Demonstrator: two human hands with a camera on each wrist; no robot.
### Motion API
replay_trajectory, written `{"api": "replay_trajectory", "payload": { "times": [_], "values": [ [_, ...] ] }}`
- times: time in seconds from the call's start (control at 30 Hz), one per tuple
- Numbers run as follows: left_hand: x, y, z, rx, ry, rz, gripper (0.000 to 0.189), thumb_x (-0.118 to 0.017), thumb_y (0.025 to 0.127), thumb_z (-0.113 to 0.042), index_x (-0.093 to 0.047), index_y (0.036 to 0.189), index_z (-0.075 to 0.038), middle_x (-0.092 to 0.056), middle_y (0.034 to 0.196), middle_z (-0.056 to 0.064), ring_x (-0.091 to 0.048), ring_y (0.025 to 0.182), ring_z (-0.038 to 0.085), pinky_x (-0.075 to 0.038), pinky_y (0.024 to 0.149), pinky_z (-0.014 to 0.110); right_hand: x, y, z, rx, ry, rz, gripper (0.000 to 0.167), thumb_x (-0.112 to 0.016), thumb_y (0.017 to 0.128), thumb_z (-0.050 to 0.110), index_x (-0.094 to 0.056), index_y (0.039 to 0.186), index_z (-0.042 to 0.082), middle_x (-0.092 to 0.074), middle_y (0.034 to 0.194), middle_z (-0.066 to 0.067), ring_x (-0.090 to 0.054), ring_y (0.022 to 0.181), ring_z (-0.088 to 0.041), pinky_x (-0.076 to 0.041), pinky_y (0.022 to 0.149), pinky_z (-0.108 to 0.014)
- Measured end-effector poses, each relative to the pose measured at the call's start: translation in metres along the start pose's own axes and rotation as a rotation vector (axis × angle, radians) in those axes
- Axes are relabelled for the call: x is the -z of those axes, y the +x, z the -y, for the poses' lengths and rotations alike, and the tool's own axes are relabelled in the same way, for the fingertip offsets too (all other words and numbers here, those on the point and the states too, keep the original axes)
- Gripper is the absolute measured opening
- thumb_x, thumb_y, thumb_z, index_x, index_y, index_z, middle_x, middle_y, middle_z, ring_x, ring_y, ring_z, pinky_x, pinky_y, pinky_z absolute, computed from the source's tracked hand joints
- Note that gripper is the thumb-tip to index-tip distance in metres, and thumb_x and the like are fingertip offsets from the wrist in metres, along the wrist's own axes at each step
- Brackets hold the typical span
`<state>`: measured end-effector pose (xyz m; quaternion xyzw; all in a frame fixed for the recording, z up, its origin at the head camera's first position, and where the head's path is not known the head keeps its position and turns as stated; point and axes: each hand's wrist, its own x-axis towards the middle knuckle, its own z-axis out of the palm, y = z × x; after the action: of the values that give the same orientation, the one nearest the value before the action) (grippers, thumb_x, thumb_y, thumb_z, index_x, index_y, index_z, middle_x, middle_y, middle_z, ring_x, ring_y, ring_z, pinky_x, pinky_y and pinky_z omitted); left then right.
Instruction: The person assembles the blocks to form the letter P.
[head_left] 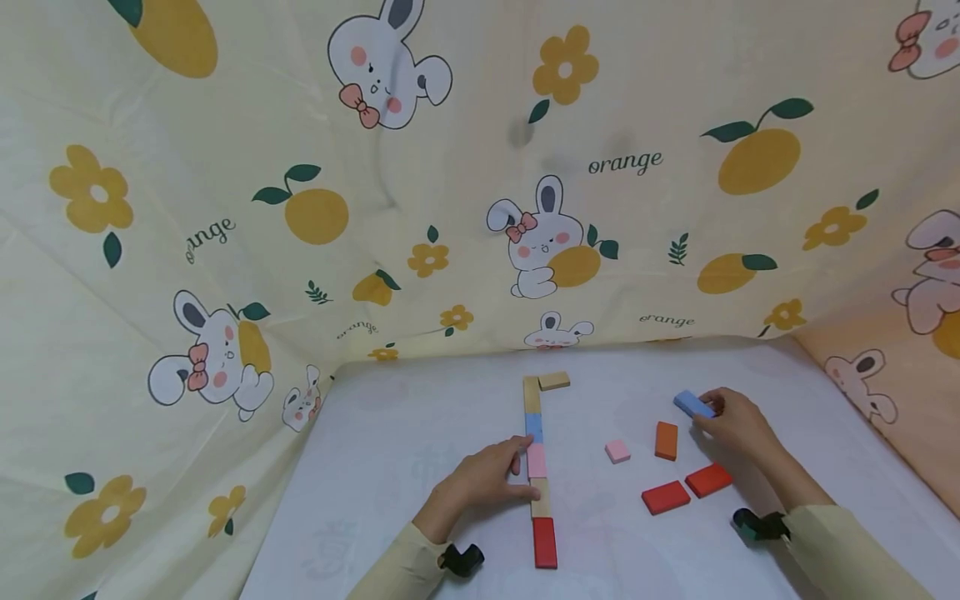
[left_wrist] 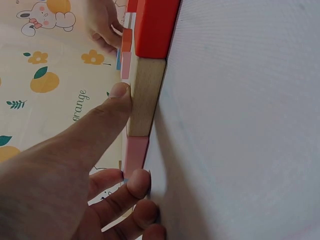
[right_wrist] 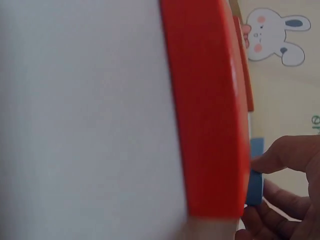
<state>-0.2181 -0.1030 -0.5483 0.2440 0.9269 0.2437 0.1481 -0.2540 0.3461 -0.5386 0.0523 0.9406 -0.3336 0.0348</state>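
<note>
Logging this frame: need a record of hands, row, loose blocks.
left hand: touches near wooden block
right hand: pinches held blue block
row, far to near: far tan block, lined-up blue block, lined-up pink block, near wooden block, lined-up red block
row's far end: angled tan block
loose, right: small pink block, orange block, two red blocks

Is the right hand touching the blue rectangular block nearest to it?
Touching. The right wrist view shows the right hand pinching the blue rectangular block between thumb and fingers.
</note>
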Motion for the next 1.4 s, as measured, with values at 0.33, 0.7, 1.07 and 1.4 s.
{"api": "replay_trajectory", "payload": {
  "times": [0.33,0.7,1.07,1.4],
  "values": [
    [0.000,0.000,-0.001,-0.019,0.004,-0.007,0.091,-0.087,0.087,-0.055,-0.048,0.162,-0.019,-0.055,0.093,-0.011,-0.043,0.073,0.002,-0.036,0.059,0.024,-0.014,0.020,0.025,0.133,0.033,0.036,0.049,-0.077,0.095,0.011,-0.058,0.135,-0.010,-0.058,0.122,-0.030,-0.056,0.108,-0.042,-0.056,0.092,-0.052],
    [0.001,-0.002,-0.005,-0.006,0.015,-0.010,0.091,-0.088,0.087,-0.054,-0.048,0.162,-0.020,-0.056,0.094,-0.010,-0.044,0.074,0.002,-0.036,0.060,0.024,-0.032,0.046,0.053,0.256,0.054,0.148,0.042,-0.078,0.095,0.008,-0.065,0.133,-0.002,-0.062,0.120,-0.021,-0.056,0.109,-0.036,-0.055,0.089,-0.041],
    [0.001,-0.001,-0.002,-0.012,0.017,-0.011,0.091,-0.087,0.088,-0.054,-0.048,0.162,-0.019,-0.055,0.093,-0.010,-0.044,0.074,0.002,-0.036,0.059,0.024,-0.046,0.069,0.070,0.287,0.052,0.203,0.040,-0.079,0.096,0.011,-0.068,0.133,0.004,-0.064,0.121,-0.016,-0.058,0.110,-0.033,-0.055,0.093,-0.044],
    [0.003,-0.003,-0.004,-0.003,0.013,-0.008,0.091,-0.087,0.087,-0.054,-0.048,0.162,-0.020,-0.056,0.094,-0.009,-0.044,0.075,0.002,-0.036,0.061,0.024,-0.057,0.087,0.084,0.285,0.047,0.237,0.040,-0.079,0.095,0.011,-0.067,0.133,0.002,-0.064,0.120,-0.016,-0.057,0.108,-0.032,-0.055,0.094,-0.043]
  ]
}}
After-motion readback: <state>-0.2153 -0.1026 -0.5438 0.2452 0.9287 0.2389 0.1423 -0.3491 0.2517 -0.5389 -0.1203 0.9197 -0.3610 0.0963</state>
